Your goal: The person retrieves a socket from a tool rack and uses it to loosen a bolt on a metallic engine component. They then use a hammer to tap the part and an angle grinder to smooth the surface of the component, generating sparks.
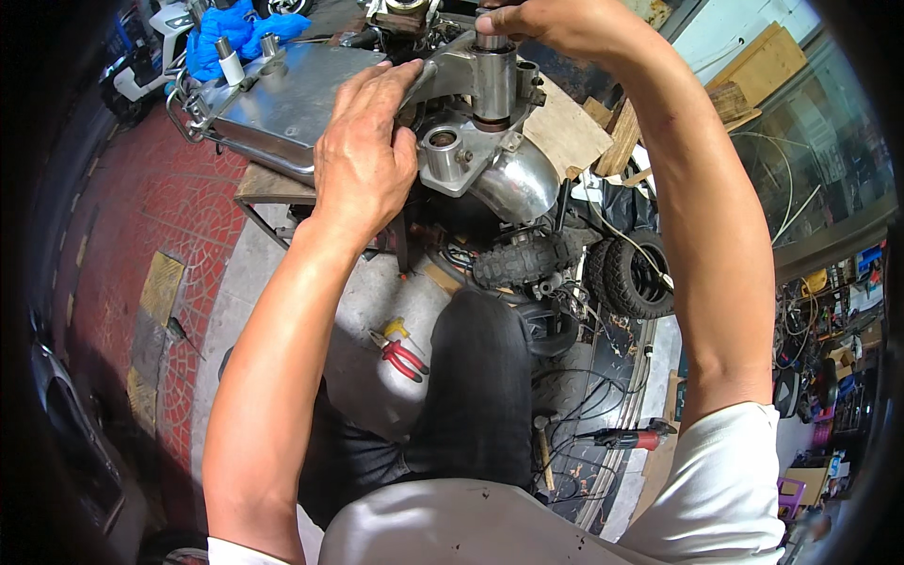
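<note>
At the top centre, my left hand rests along the near side of a grey metal bracket, its fingers curled over the edge. My right hand grips a steel cylinder seated in the upright sleeve of that bracket. A plate with a shorter hollow boss sits just below, above a rounded polished metal housing. A silver sheet-metal top carrying upright metal pins extends to the left.
Red-handled pliers lie below my hands. Tyres, cables and an angle grinder are at lower right, a hammer nearby. Wood boards lean at upper right. A blue cloth and white scooter are at upper left.
</note>
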The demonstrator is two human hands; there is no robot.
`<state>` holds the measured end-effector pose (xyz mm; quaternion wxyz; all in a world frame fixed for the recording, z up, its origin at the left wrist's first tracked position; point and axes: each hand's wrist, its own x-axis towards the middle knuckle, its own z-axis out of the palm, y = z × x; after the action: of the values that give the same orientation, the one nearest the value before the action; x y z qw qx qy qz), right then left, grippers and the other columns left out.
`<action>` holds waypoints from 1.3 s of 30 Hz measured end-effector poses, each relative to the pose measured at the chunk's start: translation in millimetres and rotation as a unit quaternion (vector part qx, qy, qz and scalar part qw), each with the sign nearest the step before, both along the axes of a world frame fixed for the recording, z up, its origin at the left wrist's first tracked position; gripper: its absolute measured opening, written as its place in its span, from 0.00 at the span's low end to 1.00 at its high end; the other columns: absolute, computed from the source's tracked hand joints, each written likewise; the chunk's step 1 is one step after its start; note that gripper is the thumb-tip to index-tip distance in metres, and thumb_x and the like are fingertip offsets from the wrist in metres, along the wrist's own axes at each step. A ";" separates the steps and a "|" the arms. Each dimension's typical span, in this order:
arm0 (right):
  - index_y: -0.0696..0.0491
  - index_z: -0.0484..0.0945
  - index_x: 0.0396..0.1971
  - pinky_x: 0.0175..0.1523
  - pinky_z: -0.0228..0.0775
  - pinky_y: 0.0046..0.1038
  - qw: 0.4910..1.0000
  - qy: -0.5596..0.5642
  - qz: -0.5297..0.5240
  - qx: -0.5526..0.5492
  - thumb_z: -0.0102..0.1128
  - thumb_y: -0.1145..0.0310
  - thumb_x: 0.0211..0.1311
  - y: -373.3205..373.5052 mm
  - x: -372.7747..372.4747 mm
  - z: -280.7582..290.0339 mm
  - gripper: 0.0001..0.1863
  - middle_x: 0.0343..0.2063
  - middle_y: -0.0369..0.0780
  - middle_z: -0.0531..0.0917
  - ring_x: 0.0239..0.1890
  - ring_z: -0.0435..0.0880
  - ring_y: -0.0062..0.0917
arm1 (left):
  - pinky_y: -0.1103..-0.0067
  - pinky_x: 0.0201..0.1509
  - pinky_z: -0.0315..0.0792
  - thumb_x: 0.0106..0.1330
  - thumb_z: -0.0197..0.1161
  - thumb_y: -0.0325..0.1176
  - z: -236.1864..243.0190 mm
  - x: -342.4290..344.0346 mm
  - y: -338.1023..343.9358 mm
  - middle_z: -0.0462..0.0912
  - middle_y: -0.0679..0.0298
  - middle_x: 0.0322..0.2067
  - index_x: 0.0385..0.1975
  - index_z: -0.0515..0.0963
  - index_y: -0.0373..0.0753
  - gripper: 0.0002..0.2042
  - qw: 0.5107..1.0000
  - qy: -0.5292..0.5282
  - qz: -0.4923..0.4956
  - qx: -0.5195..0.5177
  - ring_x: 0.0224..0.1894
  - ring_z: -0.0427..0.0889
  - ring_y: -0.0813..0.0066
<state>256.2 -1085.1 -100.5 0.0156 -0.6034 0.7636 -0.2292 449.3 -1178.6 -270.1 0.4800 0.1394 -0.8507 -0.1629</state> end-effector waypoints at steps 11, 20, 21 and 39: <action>0.58 0.85 0.40 0.44 0.77 0.29 0.996 -0.042 -0.061 0.047 0.72 0.66 0.67 0.8 27.7 12.1 0.10 0.32 0.39 0.89 0.36 0.85 0.22 | 0.59 0.73 0.68 0.58 0.55 0.19 0.7 -3.9 -10.2 0.80 0.46 0.60 0.64 0.76 0.34 0.29 0.999 0.012 -0.034 -0.013 0.68 0.74 0.44; 0.62 0.84 0.43 0.55 0.79 0.31 0.997 -0.042 -0.007 0.072 0.79 0.73 0.53 -8.5 -1.8 19.5 0.18 0.42 0.43 0.89 0.46 0.88 0.28 | 0.60 0.67 0.68 0.57 0.60 0.25 23.9 6.1 -19.1 0.80 0.53 0.62 0.66 0.74 0.33 0.31 0.993 -0.095 -0.055 0.039 0.71 0.72 0.49; 0.61 0.84 0.43 0.52 0.79 0.33 0.994 -0.002 0.012 0.113 0.78 0.73 0.54 -12.5 -1.5 28.9 0.17 0.39 0.43 0.89 0.43 0.88 0.29 | 0.59 0.70 0.66 0.57 0.61 0.24 30.8 11.0 -19.2 0.79 0.52 0.64 0.67 0.73 0.33 0.31 0.989 -0.119 -0.063 0.057 0.72 0.70 0.48; 0.55 0.87 0.30 0.20 0.59 0.31 0.490 -0.583 -0.649 -0.001 0.63 0.65 0.71 644.5 339.9 1.4 0.12 0.14 0.34 0.71 0.15 0.68 0.21 | 0.69 0.35 0.75 0.59 0.65 0.26 187.3 458.2 40.2 0.86 0.60 0.26 0.30 0.83 0.25 0.08 0.786 -0.368 0.043 0.495 0.30 0.80 0.73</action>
<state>596.1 -440.6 -99.1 0.3034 0.3333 0.7562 -0.4744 907.4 -1138.4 -82.8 0.0021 0.4439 -0.7588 -0.4766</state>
